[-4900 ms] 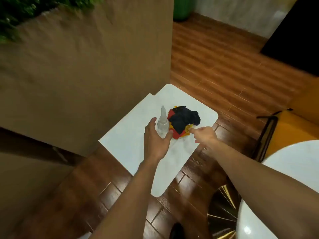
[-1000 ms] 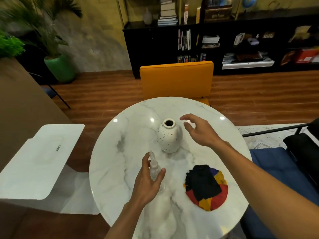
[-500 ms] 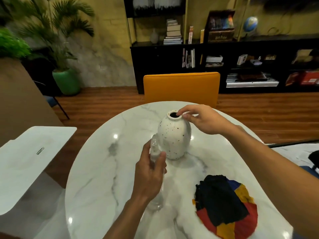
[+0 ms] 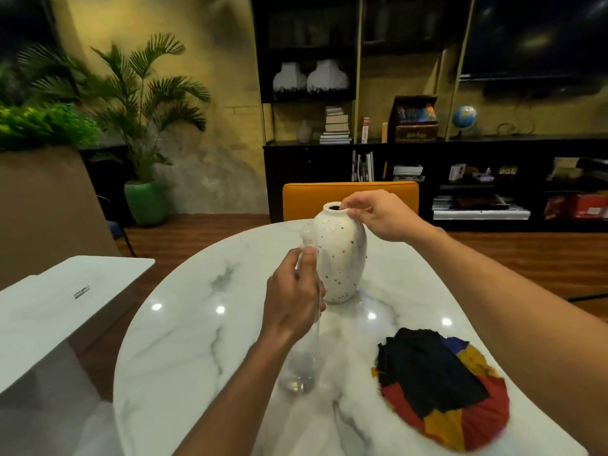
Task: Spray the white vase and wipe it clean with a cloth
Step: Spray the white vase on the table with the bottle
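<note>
The left grip [image 4: 292, 297] has brought the bottle [image 4: 301, 366] closer, fingers curled round its neck, nozzle just beside the vase [image 4: 340, 258]. The right grip [image 4: 378, 215] still pinches the vase's rim. The vase stands upright mid-worktop [image 4: 197, 357]. The cloth [image 4: 441, 386] lies crumpled to the right, apart from the 2 grips.

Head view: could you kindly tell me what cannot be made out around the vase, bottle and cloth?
The bottle: head view; the left hand gripping it covers its neck, and its clear top blurs against the vase, so any spray is untellable.
The vase: far side faces away; the right hand pinching the rim covers part of it.
The cloth: near edge blurred.
The table: cut off by the bottom edge.
</note>
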Demonstrator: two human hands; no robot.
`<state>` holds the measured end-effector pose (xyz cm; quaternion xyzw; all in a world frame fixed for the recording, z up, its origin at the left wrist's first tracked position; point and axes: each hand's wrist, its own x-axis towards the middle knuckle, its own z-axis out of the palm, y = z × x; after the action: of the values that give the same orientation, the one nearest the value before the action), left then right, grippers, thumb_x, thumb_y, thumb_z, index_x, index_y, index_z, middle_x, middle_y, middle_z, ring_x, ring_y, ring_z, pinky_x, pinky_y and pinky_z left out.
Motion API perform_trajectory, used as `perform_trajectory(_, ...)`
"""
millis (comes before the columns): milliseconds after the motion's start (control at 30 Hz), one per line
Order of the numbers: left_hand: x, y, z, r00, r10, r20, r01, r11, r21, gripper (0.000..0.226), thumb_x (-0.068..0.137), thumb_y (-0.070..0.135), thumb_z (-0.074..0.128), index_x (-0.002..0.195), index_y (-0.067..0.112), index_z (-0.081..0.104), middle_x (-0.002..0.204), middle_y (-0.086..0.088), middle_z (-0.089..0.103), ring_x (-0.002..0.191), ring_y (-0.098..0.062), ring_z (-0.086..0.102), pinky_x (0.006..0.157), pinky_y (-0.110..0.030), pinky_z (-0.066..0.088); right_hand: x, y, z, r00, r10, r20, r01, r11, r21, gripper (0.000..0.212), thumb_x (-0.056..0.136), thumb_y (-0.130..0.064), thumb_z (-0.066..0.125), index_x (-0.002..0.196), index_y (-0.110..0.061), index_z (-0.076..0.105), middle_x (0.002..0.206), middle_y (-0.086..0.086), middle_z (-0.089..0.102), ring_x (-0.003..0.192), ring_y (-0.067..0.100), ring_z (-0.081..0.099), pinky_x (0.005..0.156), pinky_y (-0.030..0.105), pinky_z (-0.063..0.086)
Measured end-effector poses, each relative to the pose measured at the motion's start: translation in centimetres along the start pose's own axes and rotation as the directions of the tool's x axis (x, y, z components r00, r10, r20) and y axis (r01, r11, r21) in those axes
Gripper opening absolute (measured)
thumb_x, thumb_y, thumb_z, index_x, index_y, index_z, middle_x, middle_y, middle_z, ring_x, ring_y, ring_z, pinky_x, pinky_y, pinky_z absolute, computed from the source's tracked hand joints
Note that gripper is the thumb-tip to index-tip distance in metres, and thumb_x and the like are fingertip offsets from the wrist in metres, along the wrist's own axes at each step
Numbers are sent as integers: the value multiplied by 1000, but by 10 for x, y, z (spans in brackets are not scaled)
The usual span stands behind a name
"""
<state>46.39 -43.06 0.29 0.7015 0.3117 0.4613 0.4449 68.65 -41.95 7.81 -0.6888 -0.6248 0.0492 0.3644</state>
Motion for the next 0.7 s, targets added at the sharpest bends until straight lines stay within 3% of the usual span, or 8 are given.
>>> perform_trajectory(167, -8, 3, 9, 999, 50, -2, -49, 998, 46, 57, 87, 71, 33, 112, 29, 63, 77, -2, 65, 65, -20, 65, 51, -22, 51, 0, -2, 3, 999, 31, -34, -32, 999, -30, 17, 101, -27, 59, 108, -32, 73, 117, -10, 64, 113, 15, 53, 87, 28, 40)
perform_trajectory(500, 8, -5, 15, 999, 20, -39, -18, 998, 68, 67, 80, 81, 30, 97, 25, 61, 86, -3, 70, 73, -21, 69, 55, -23, 53, 3, 2, -1, 998, 42, -44, -47, 994, -98, 18, 99, -30, 62, 111, -32, 74, 116, -6, 67, 108, 18, 58, 86, 28, 47)
perform_trajectory(700, 7, -6, 15, 996, 60, -60, -56, 996, 68, 62, 87, 74, 31, 114, 28, 63, 81, -4, 67, 69, -21, 67, 52, -18, 53, 3, 4, -7, 999, 38, -28, -42, 985, -167, 20, 96, -33, 64, 114, -33, 74, 116, -5, 67, 106, 19, 60, 83, 28, 51)
